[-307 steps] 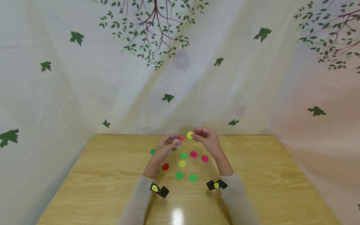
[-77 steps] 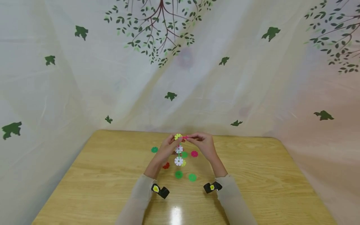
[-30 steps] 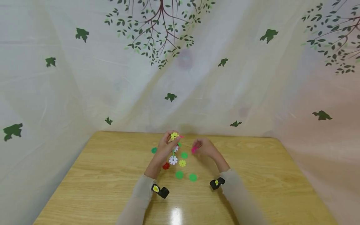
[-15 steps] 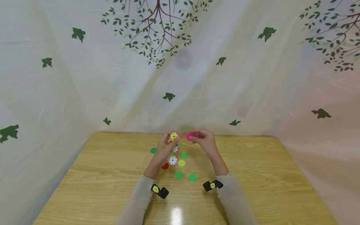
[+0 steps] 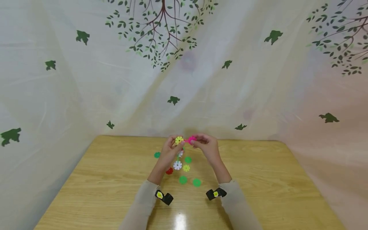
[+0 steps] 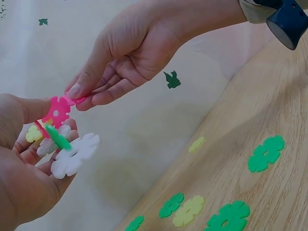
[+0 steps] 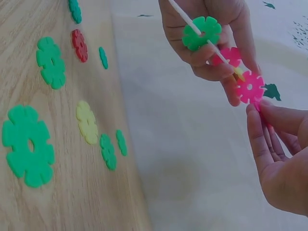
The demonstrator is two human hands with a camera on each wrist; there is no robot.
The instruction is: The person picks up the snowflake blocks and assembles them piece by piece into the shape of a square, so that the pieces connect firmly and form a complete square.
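My left hand (image 5: 168, 154) holds a chain of interlocking notched flower-shaped discs above the table. In it I see a white disc (image 5: 177, 165) at the bottom, a green disc (image 6: 57, 137), a yellow disc (image 5: 179, 140) near the thumb, and a pink disc (image 6: 58, 111) jutting out towards the right. My right hand (image 5: 210, 149) pinches another pink disc (image 5: 192, 140) between thumb and fingers. Its edge meets the rim of the chain's pink disc in both wrist views. Whether their slots are engaged I cannot tell. The left fingers hide part of the chain.
On the wooden table (image 5: 258, 179) lie loose discs: several green ones, among them a near green disc (image 5: 183, 180), plus a loose yellow disc (image 5: 186, 168) and a red disc (image 5: 169, 171) beside the left wrist. A leaf-printed curtain (image 5: 138, 95) hangs behind the table's far edge.
The right hand has taken a pink disc from the table and brought it up and left against the chain. Since the oldest frame, a yellow disc has joined the chain and both loose pink discs have left the table.
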